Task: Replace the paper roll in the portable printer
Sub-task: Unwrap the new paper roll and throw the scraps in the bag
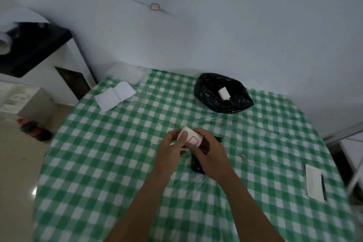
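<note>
A white paper roll (pixel 192 137) with red-outlined labels is held above the table's middle by both hands. My left hand (pixel 171 148) grips its left end, thumb laid across the front. My right hand (pixel 211 153) wraps the right side from behind. Under my right hand lies the black portable printer (pixel 197 167), mostly hidden, with a small blue light near its front; a dark part of it, perhaps the lid, shows behind my fingers.
The round table wears a green-and-white checked cloth (pixel 117 163). A black bag (pixel 223 92) at the back holds a white roll (pixel 224 93). Folded white paper (pixel 115 97) lies back left. A notepad with pen (pixel 315 182) lies at the right. Dark bottles (pixel 36 130) lie on the floor, left.
</note>
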